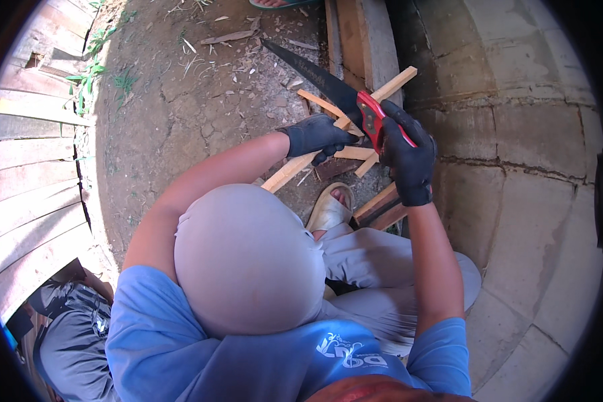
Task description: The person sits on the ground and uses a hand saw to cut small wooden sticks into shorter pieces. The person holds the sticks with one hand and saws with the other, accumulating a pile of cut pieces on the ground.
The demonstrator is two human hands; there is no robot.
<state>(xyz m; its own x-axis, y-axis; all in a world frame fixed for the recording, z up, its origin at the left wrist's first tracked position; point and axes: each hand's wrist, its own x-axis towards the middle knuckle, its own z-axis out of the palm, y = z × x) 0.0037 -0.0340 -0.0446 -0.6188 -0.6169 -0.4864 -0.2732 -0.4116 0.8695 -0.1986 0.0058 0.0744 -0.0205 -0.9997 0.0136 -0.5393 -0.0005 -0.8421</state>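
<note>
My right hand (407, 151), in a dark glove, is wrapped round the red handle of a hand saw (325, 82). Its dark blade points up and to the left, away from me. In a matching glove, my left hand (320, 137) grips a long, pale wooden strip (289, 173) that slants from beside my left knee up to the right. The blade crosses this strip just beyond my left fingers; whether its teeth touch the wood, I cannot tell. Shorter pale wood pieces (348, 153) lie under my hands, above a dark brown wood block (335, 169).
A block wall (509, 141) rises close on my right. Thick timber (376, 47) lies ahead, and cut boards (382, 209) rest beside my sandalled foot (331, 206). Wood scraps litter the dirt ground (174, 107). Planks (33, 154) line the left, with a dark bag-like bundle (74, 335) below.
</note>
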